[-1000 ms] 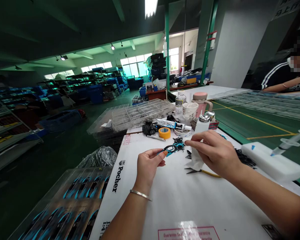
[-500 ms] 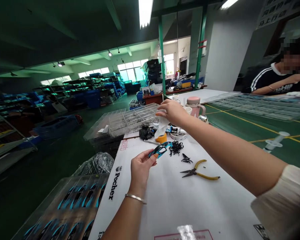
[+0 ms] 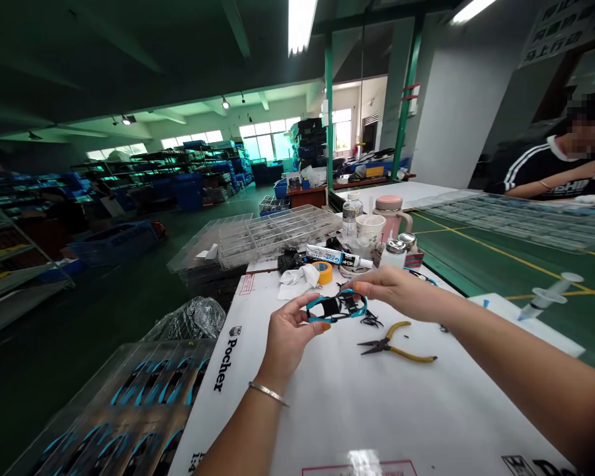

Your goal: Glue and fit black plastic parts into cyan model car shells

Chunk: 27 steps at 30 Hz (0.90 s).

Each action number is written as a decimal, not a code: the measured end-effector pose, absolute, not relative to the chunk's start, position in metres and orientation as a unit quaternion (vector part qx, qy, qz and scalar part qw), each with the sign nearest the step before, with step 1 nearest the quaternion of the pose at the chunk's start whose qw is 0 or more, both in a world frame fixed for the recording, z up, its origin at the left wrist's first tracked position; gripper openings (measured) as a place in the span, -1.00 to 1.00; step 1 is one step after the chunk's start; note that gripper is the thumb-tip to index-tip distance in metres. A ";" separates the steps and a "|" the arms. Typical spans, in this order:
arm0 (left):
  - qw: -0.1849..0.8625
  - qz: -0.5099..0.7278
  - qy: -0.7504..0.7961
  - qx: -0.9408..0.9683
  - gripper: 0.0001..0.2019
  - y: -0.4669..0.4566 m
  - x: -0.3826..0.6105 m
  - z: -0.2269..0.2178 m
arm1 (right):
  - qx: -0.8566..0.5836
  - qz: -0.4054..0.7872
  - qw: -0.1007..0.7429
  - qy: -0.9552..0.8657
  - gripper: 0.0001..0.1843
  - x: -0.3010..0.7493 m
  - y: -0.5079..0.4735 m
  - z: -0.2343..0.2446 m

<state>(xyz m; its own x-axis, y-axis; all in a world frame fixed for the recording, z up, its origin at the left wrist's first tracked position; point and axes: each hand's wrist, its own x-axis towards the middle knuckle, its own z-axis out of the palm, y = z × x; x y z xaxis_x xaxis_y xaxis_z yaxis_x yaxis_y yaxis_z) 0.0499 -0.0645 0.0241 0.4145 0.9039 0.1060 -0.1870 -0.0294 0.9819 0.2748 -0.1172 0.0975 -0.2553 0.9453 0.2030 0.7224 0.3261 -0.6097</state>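
A person works at a long bench in a green-floored warehouse, a flat white carton (image 3: 337,410) printed "Pocher" serving as the work surface. The left hand (image 3: 290,337) grips a blue-and-black plastic frame (image 3: 336,307) between thumb and fingers, holding it up just above the carton. The right hand (image 3: 394,291) reaches in from the right, its fingertips (image 3: 357,287) at the frame's far end; whether they are pinching it or only just beside it is hard to tell.

Yellow-handled pliers (image 3: 396,348) lie below the right hand, near a few small black parts (image 3: 371,321). Beyond the frame sit a white cloth (image 3: 297,282), an orange tape roll (image 3: 322,272) and a glue tube (image 3: 338,255). A divided plastic tray (image 3: 277,235) stands past them, beside a mug (image 3: 370,226) and a pink flask (image 3: 389,211).

The carton runs on below the hands to the bottom of the view, and its left edge drops off beside stacked plastic trays (image 3: 133,390) of blue-striped shells. A syringe (image 3: 548,294) rests on a white foam block (image 3: 525,322) at right. A co-worker (image 3: 543,168) sits across the bench, cut off by the frame's right edge. Shelving (image 3: 39,188) and blue bins (image 3: 178,188) recede behind. The frame's inner detail is partly hidden by the fingers.
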 end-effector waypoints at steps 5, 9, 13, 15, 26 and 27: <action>0.615 0.417 0.286 0.605 -0.47 -0.063 0.048 0.022 | -0.544 0.377 0.346 -0.665 -0.59 0.273 -0.135 0.071; 0.616 0.431 0.274 0.600 -0.46 -0.059 0.047 0.022 | -0.525 0.412 0.420 -0.615 -0.59 0.264 -0.138 0.057; 0.627 0.423 0.275 0.594 -0.46 -0.057 0.048 0.019 | -0.483 0.473 0.473 -0.566 -0.59 0.264 -0.137 0.041; 0.630 0.422 0.269 0.594 -0.47 -0.056 0.048 0.017 | -0.466 0.499 0.486 -0.546 -0.59 0.266 -0.137 0.033; 0.664 0.470 0.225 0.537 -0.63 -0.049 0.044 0.014 | -0.449 0.544 0.486 -0.516 -0.57 0.244 -0.144 0.020; 0.663 0.468 0.225 0.539 -0.63 -0.049 0.044 0.014 | -0.447 0.544 0.486 -0.517 -0.58 0.242 -0.145 0.019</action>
<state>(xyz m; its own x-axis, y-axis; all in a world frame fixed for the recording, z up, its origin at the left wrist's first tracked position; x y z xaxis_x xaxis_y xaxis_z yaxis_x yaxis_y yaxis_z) 0.0439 -0.0495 0.0142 0.4610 0.8634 0.2053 -0.3771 -0.0188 0.9260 0.2424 -0.1452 0.0193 -0.1273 0.9917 0.0162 -0.0659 0.0078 -0.9978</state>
